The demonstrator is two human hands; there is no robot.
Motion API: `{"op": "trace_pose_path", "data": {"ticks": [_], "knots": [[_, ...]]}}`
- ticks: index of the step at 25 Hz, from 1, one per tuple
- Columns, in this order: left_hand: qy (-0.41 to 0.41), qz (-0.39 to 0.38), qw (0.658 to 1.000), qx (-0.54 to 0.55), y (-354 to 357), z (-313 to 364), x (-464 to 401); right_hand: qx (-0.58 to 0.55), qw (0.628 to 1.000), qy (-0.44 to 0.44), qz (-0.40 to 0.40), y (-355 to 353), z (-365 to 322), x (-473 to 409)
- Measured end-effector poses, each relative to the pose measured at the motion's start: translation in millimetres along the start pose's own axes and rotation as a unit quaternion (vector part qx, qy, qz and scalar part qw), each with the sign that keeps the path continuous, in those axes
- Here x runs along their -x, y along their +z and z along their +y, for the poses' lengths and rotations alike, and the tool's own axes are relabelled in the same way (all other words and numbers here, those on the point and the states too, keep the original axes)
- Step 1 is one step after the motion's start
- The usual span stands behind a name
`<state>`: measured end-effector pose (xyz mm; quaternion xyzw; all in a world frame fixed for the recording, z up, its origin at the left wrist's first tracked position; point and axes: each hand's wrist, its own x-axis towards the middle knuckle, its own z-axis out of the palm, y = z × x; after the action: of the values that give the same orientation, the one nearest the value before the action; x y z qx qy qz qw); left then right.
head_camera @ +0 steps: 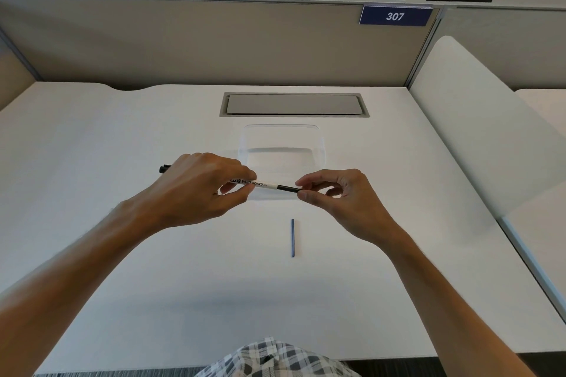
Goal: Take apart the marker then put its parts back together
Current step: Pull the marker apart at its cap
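A white whiteboard marker (256, 184) with black ends is held level above the white desk (122, 254). My left hand (202, 185) grips its barrel, and the black cap end sticks out past my knuckles at the left. My right hand (338, 197) pinches the black end piece (289, 188) at the marker's right end between thumb and forefinger. A thin dark-blue ink rod (292, 237) lies alone on the desk, nearer to me than both hands and pointing away from me.
A clear plastic tray (281, 138) sits just behind the hands. Further back is a grey cable hatch (294, 105) set in the desk. A beige partition (214, 40) closes the far side and a white divider (477, 119) the right side.
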<state>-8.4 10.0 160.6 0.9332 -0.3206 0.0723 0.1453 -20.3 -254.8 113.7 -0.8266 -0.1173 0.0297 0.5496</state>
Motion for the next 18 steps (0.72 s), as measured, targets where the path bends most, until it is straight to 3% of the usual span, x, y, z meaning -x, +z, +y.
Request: {"op": "trace_pose_path", "data": {"ticks": [10, 18], "knots": [[-0.004, 0.016, 1.0, 0.011, 2.2, -1.4, 0.1, -0.023, 1.0, 0.009, -0.007, 5.8, 3.9, 0.2], [-0.005, 0.016, 1.0, 0.016, 0.8, -0.2, 0.6, -0.116, 0.993, 0.01, -0.004, 4.7, 3.4, -1.8]]}}
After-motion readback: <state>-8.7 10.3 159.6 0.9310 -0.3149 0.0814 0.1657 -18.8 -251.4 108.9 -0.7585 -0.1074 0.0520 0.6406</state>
